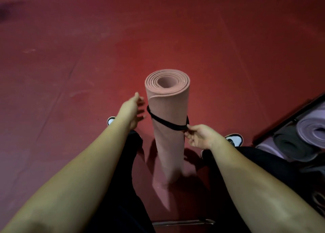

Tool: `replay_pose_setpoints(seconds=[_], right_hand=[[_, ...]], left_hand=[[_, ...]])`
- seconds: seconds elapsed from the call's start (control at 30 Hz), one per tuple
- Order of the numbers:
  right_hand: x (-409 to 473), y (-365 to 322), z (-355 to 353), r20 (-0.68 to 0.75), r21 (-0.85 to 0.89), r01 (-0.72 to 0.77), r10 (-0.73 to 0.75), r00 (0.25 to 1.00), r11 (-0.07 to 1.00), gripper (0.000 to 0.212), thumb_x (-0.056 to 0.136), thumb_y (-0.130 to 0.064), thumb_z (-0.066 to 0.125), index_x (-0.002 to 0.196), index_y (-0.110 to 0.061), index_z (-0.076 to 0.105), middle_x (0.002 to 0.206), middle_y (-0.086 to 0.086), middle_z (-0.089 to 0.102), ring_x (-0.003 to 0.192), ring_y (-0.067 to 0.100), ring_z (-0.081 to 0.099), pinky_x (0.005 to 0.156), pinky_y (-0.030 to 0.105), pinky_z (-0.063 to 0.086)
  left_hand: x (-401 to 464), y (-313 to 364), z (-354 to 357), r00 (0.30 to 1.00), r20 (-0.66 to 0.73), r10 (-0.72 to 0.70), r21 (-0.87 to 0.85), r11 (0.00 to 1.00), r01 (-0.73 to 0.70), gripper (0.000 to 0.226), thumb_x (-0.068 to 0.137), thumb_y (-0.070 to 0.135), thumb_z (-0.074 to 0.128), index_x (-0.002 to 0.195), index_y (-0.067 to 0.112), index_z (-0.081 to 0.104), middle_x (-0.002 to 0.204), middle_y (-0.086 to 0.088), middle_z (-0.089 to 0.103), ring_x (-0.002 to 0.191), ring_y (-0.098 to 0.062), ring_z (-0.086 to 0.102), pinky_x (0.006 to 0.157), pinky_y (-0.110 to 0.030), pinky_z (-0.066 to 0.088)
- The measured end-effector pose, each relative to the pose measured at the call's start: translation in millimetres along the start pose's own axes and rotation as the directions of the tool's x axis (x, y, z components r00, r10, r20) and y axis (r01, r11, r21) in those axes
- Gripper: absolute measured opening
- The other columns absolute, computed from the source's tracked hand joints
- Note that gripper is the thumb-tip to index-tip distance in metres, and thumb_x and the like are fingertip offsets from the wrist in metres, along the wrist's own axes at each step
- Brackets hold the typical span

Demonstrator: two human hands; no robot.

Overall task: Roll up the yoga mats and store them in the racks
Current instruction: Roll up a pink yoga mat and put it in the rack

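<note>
Between your feet on the red floor (175,39), the rolled pink foam yoga mat (169,120) stands upright, already wound. Your right hand (200,136) pinches the black elastic strap (167,123) looped aslant around it; your left hand (132,110) hovers spread just beside. Strapping remains, then storing beside the purple and grey rolled mats (302,136) at right. No writing is legible.

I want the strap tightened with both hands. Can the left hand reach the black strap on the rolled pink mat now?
Probably yes: the left hand is open beside the black strap, nothing between them.
</note>
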State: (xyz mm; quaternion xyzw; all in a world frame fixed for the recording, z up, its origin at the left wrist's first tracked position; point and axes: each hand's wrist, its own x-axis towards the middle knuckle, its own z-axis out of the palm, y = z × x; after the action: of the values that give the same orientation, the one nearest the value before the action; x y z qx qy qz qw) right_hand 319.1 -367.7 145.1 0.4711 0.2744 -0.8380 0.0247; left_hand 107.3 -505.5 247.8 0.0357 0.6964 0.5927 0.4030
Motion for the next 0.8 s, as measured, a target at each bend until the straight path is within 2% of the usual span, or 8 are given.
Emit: replay_pose_setpoints(seconds=[0.07,0.17,0.3,0.43,0.5,0.57,0.67,0.8], right_hand=[[-4,4,-1,0.006,-0.063,-0.012,0.012,1.000,0.998,0.005,0.097,-0.019,0.054,0.097,-0.017,0.059,0.082,-0.002,0.058,0.065,0.008,0.054,0.050,0.021,0.033],[-9,5,1,-0.070,-0.149,0.040,-0.050,0.996,0.988,0.009,0.097,-0.017,0.052,0.092,-0.020,0.059,0.084,-0.005,0.058,0.068,0.008,0.052,0.048,0.022,0.030],[-13,2,6,-0.214,-0.320,0.186,-0.262,0.941,0.929,0.009,0.095,-0.019,0.050,0.095,-0.022,0.058,0.089,-0.003,0.061,0.067,0.008,0.054,0.053,0.021,0.031],[-7,1,8,-0.250,-0.571,0.314,-0.525,0.814,0.759,0.013,0.097,-0.022,0.046,0.090,-0.017,0.057,0.083,0.008,0.061,0.070,0.020,0.054,0.058,0.026,0.038],[-6,-3,6,-0.218,-0.726,0.277,-0.593,0.775,0.629,0.023,0.098,-0.028,0.048,0.086,-0.012,0.058,0.077,0.011,0.064,0.061,0.023,0.054,0.057,0.029,0.040],[-7,-9,6,-0.199,-0.804,0.226,-0.607,0.770,0.551,0.027,0.099,-0.029,0.049,0.087,-0.008,0.060,0.073,0.012,0.067,0.050,0.017,0.053,0.054,0.027,0.040],[-10,-18,9,-0.232,-0.801,0.162,-0.549,0.803,0.576,0.022,0.098,-0.022,0.046,0.085,-0.009,0.059,0.064,0.008,0.066,0.050,0.017,0.058,0.048,0.024,0.037],[4,-15,11,-0.306,-0.633,0.096,-0.362,0.881,0.768,0.022,0.099,-0.008,0.044,0.080,-0.012,0.053,0.073,0.007,0.063,0.046,0.015,0.062,0.045,0.020,0.027]], left_hand=[[-3,-16,3,0.992,0.065,-0.106,0.088,0.991,0.100,0.026,0.102,0.037,0.046,0.097,0.015,0.061,0.089,-0.004,0.061,0.076,-0.020,0.055,0.065,-0.028,0.046],[-9,-22,5,0.995,0.065,-0.078,0.143,0.987,0.068,0.009,0.097,0.020,0.053,0.091,0.015,0.057,0.075,-0.002,0.054,0.062,-0.017,0.054,0.059,-0.027,0.044],[-12,-17,2,0.990,0.133,-0.042,0.072,0.997,0.033,0.015,0.096,0.023,0.063,0.086,0.015,0.055,0.064,0.001,0.055,0.054,-0.014,0.055,0.055,-0.026,0.046],[-12,-20,12,0.992,0.127,-0.015,0.143,0.990,-0.004,0.011,0.094,0.011,0.058,0.083,0.011,0.061,0.066,-0.001,0.062,0.061,-0.016,0.058,0.058,-0.026,0.049],[-8,-23,15,0.995,0.096,0.007,0.128,0.992,-0.019,0.012,0.093,0.011,0.055,0.084,0.010,0.062,0.065,0.001,0.061,0.060,-0.014,0.057,0.058,-0.025,0.048],[-4,-25,14,0.995,0.094,0.014,0.138,0.990,-0.027,0.011,0.092,0.010,0.054,0.084,0.009,0.062,0.062,0.001,0.059,0.058,-0.013,0.056,0.057,-0.024,0.047],[3,-32,12,0.992,0.119,-0.039,0.184,0.983,0.016,0.014,0.091,0.010,0.059,0.078,0.009,0.062,0.059,0.000,0.058,0.056,-0.013,0.054,0.052,-0.023,0.045],[18,-55,15,0.986,0.046,-0.162,0.117,0.981,0.156,0.029,0.091,0.003,0.058,0.063,0.008,0.057,0.049,-0.002,0.054,0.055,-0.018,0.048,0.053,-0.027,0.043]])
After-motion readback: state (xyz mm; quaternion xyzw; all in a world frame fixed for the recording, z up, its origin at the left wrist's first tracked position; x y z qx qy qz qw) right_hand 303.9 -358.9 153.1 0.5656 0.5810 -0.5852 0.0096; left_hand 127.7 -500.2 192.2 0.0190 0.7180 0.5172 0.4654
